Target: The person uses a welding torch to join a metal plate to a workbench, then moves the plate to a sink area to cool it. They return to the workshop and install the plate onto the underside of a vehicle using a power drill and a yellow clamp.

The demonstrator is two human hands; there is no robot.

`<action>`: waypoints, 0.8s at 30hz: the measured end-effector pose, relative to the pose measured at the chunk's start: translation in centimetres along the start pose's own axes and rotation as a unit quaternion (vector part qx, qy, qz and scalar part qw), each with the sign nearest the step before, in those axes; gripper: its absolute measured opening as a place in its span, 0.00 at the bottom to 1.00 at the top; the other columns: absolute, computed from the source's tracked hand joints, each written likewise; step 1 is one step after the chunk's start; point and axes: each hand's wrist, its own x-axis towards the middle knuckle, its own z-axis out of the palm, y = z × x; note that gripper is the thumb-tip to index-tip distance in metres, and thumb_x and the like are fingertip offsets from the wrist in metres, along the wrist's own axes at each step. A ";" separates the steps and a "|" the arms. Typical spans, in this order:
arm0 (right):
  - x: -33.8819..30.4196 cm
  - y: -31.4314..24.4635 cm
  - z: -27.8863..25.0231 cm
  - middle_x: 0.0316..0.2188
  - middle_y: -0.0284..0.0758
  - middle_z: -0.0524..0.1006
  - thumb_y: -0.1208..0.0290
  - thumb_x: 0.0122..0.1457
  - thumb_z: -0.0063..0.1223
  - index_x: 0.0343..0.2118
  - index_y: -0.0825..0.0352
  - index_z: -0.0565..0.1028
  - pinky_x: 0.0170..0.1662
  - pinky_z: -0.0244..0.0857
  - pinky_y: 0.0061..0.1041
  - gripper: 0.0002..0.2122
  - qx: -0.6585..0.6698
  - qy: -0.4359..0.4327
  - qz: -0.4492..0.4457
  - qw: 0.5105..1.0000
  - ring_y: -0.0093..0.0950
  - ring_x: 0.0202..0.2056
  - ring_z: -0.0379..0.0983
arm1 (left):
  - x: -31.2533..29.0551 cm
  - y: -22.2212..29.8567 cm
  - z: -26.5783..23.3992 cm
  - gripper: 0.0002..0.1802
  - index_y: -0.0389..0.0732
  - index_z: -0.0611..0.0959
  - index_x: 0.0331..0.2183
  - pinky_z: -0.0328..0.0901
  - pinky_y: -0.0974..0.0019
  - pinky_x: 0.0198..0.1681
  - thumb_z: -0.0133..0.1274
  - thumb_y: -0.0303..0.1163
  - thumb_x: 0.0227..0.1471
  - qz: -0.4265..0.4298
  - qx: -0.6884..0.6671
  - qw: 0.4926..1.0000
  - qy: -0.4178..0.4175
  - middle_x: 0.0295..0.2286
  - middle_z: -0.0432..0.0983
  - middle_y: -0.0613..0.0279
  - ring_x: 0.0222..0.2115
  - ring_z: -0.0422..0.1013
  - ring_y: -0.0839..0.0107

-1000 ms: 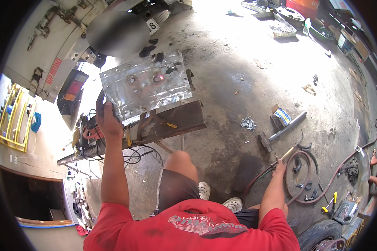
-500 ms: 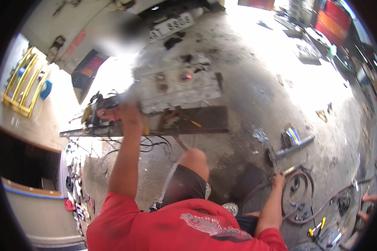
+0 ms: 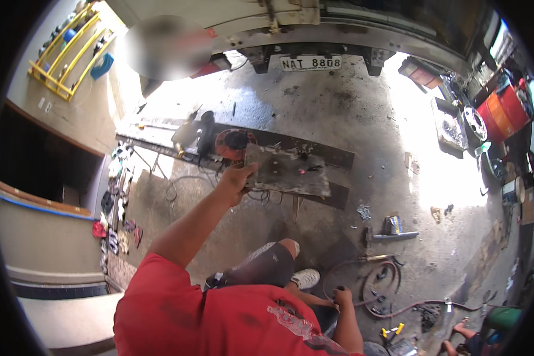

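Your left hand (image 3: pixel 236 178) at 12 o'clock, fingers clenched on the grey metal plate's (image 3: pixel 288 171) left edge, plate over the long dark bench (image 3: pixel 332 155), your right hand (image 3: pixel 340 295) at 5 o'clock, fingers curled, grasp unclear.

Dull, scuffed metal plate (image 3: pixel 288 171) w/ rusty spots; dark matt steel beam (image 3: pixel 302 151); rough stained concrete floor (image 3: pixel 362 118).

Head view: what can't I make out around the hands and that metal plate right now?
- Right hand: low in the head view; too small to tell what it grips.
- Left hand: holds the metal plate; fingers behind the plate's edge hidden.
- Plate's fittings: too small.
- Patch at upper left: blurred.
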 end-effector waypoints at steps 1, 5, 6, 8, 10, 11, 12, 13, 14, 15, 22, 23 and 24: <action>-6.9 -4.3 -1.9 0.40 0.40 0.82 0.71 0.60 0.59 0.57 0.67 0.76 0.31 0.75 0.36 0.21 -0.020 -0.021 0.016 0.999 0.34 0.33 0.81 | -1.9 -0.1 -2.8 0.15 0.42 0.85 0.45 0.70 0.61 0.34 0.62 0.40 0.61 -0.017 0.009 0.999 0.026 0.35 0.82 0.66 0.32 0.77 0.71; -16.4 -9.0 -6.9 0.38 0.39 0.82 0.73 0.61 0.57 0.54 0.68 0.77 0.30 0.74 0.34 0.17 0.001 -0.019 -0.012 1.000 0.33 0.33 0.81 | -10.7 3.7 -11.1 0.21 0.38 0.86 0.47 0.70 0.59 0.34 0.63 0.45 0.60 -0.023 0.159 0.972 0.171 0.34 0.83 0.61 0.32 0.77 0.69; -17.2 -9.2 -8.3 0.37 0.38 0.81 0.74 0.61 0.57 0.54 0.68 0.77 0.30 0.74 0.34 0.17 0.016 -0.019 -0.022 0.999 0.33 0.33 0.81 | -13.5 5.0 -12.9 0.23 0.37 0.85 0.49 0.71 0.58 0.35 0.62 0.45 0.61 -0.016 0.206 0.956 0.210 0.34 0.83 0.59 0.32 0.77 0.68; -16.9 -9.0 -11.8 0.36 0.38 0.81 0.74 0.62 0.56 0.54 0.68 0.77 0.30 0.73 0.34 0.17 0.042 -0.002 -0.049 0.998 0.33 0.31 0.81 | -13.0 1.7 -18.8 0.21 0.35 0.85 0.50 0.72 0.58 0.37 0.61 0.39 0.61 0.029 0.257 0.933 0.248 0.37 0.84 0.54 0.35 0.80 0.65; -19.7 -11.4 -13.6 0.32 0.39 0.82 0.72 0.59 0.56 0.47 0.70 0.79 0.26 0.72 0.32 0.14 -0.007 0.038 -0.028 0.999 0.32 0.26 0.81 | -16.8 -0.3 -24.7 0.21 0.35 0.84 0.51 0.73 0.57 0.38 0.60 0.37 0.61 0.048 0.261 0.908 0.325 0.40 0.85 0.51 0.37 0.81 0.63; -20.7 -12.3 -14.4 0.31 0.38 0.81 0.72 0.59 0.56 0.46 0.70 0.79 0.26 0.71 0.32 0.13 -0.027 0.044 -0.011 0.999 0.32 0.26 0.81 | -19.0 -0.8 -26.6 0.20 0.35 0.84 0.51 0.73 0.57 0.37 0.60 0.36 0.61 0.054 0.234 0.898 0.368 0.40 0.85 0.51 0.37 0.82 0.62; -21.6 -13.3 -14.6 0.30 0.38 0.81 0.72 0.60 0.56 0.45 0.70 0.79 0.26 0.71 0.33 0.12 -0.046 0.049 0.004 0.998 0.33 0.26 0.81 | -21.0 -1.3 -28.8 0.20 0.35 0.85 0.51 0.74 0.57 0.37 0.59 0.36 0.61 0.061 0.207 0.886 0.411 0.40 0.85 0.50 0.38 0.82 0.61; -22.0 -14.2 -14.7 0.29 0.37 0.80 0.72 0.60 0.54 0.44 0.68 0.79 0.27 0.72 0.35 0.11 -0.082 0.038 -0.004 0.996 0.34 0.27 0.81 | -22.9 -1.8 -31.2 0.20 0.35 0.84 0.51 0.74 0.57 0.36 0.59 0.36 0.61 0.039 0.170 0.894 0.413 0.40 0.85 0.51 0.38 0.82 0.61; -21.9 -15.1 -14.6 0.29 0.37 0.80 0.72 0.60 0.54 0.44 0.68 0.79 0.27 0.72 0.36 0.11 -0.106 0.031 0.006 0.994 0.35 0.27 0.81 | -25.0 -2.8 -34.0 0.20 0.35 0.84 0.52 0.74 0.57 0.36 0.59 0.36 0.61 0.015 0.131 0.899 0.419 0.40 0.84 0.52 0.37 0.82 0.62; -21.8 -15.7 -14.4 0.29 0.37 0.80 0.72 0.60 0.54 0.44 0.68 0.79 0.27 0.72 0.37 0.11 -0.131 0.025 0.019 0.991 0.35 0.28 0.81 | -27.0 -3.8 -36.4 0.20 0.35 0.84 0.52 0.75 0.58 0.35 0.59 0.35 0.61 -0.011 0.092 0.902 0.422 0.40 0.84 0.53 0.37 0.82 0.62; -13.8 -18.5 -6.8 0.33 0.38 0.80 0.71 0.62 0.53 0.50 0.66 0.78 0.28 0.75 0.36 0.14 -0.246 -0.049 -0.088 0.964 0.34 0.28 0.81 | -36.7 -6.7 -45.7 0.15 0.33 0.84 0.49 0.75 0.60 0.34 0.56 0.31 0.63 0.017 -0.106 0.884 0.454 0.38 0.82 0.57 0.32 0.79 0.66; -15.4 -19.9 -5.4 0.32 0.38 0.81 0.71 0.61 0.54 0.49 0.67 0.79 0.28 0.74 0.36 0.15 -0.239 -0.071 -0.096 0.964 0.33 0.28 0.80 | -37.4 -8.4 -47.6 0.16 0.28 0.82 0.48 0.74 0.60 0.37 0.55 0.30 0.64 0.053 -0.143 0.884 0.442 0.38 0.82 0.53 0.33 0.79 0.64; -17.9 -22.3 -3.5 0.31 0.38 0.81 0.70 0.60 0.55 0.49 0.68 0.79 0.27 0.73 0.35 0.15 -0.230 -0.087 -0.102 0.964 0.33 0.27 0.80 | -37.7 -9.4 -48.7 0.17 0.30 0.82 0.49 0.74 0.59 0.37 0.55 0.31 0.64 0.043 -0.150 0.882 0.444 0.39 0.82 0.55 0.34 0.79 0.65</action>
